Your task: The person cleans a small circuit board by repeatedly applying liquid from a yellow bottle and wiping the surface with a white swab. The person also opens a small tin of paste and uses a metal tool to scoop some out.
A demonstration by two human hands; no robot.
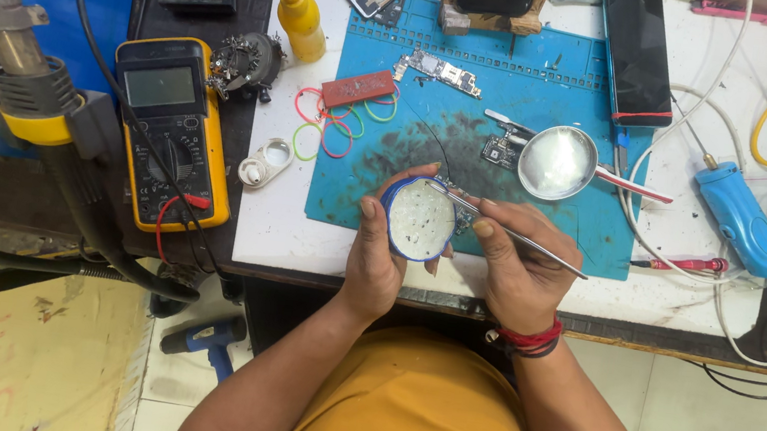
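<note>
Round blue-rimmed tin [418, 219], whitish paste inside.

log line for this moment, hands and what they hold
left hand: holds round blue-rimmed tin of white paste | right hand: thin metal tweezers, tip at tin rim | under: blue silicone work mat

Mustard-yellow top, bare forearms, red thread band [533, 340] on right wrist, perhaps a dark bangle beside it
</note>
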